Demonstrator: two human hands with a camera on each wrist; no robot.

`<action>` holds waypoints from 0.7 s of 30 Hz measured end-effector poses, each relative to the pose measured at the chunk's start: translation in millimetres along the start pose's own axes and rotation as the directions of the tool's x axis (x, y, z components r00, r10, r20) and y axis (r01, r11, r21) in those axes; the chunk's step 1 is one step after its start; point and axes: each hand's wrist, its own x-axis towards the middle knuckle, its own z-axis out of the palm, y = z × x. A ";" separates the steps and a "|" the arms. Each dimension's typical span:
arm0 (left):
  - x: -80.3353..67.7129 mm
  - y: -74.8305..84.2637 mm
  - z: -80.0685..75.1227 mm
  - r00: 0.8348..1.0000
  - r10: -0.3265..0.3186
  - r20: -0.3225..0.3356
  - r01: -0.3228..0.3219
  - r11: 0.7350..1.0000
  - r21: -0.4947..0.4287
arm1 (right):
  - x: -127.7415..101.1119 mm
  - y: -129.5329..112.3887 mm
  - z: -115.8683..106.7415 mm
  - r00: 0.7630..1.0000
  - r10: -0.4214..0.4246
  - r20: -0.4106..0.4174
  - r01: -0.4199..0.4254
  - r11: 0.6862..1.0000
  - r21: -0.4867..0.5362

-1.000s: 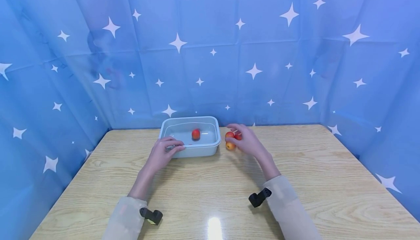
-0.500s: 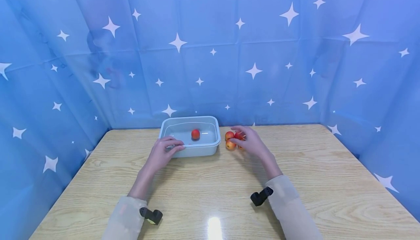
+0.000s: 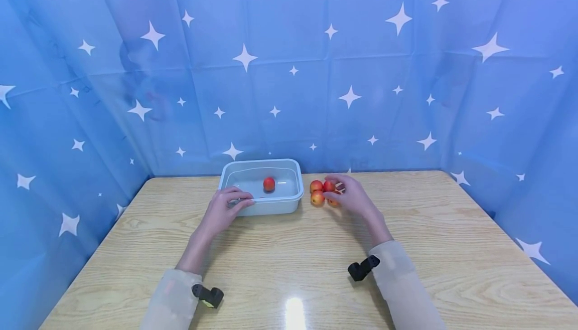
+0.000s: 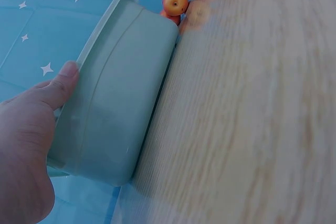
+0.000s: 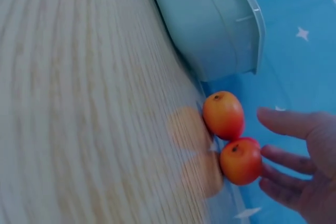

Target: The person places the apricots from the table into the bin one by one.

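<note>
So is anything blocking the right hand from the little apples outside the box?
Nothing visible: the right hand is right beside the little apples, its fingers at the nearest ones. The box stands on their other side.

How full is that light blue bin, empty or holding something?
Not empty, not full: the head view shows a red fruit inside the bin, bare floor around it. Whether the near side hides more, I cannot tell.

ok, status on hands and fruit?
Left hand grips tub. Right hand at four fruits beside tub, contact unclear. At least one fruit inside. Tub wall in between.
</note>
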 end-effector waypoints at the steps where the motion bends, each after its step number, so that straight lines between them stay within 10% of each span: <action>1: 0.0 -0.1 0.0 1.000 0.000 0.000 0.000 1.000 0.000 | -0.6 0.1 -0.6 1.000 -0.003 -0.003 0.003 1.000 0.004; 21: 0.6 -1.4 0.0 1.000 0.007 0.008 -0.007 1.000 -0.014 | -4.9 12.6 -4.0 0.995 0.097 0.025 -0.097 0.995 0.006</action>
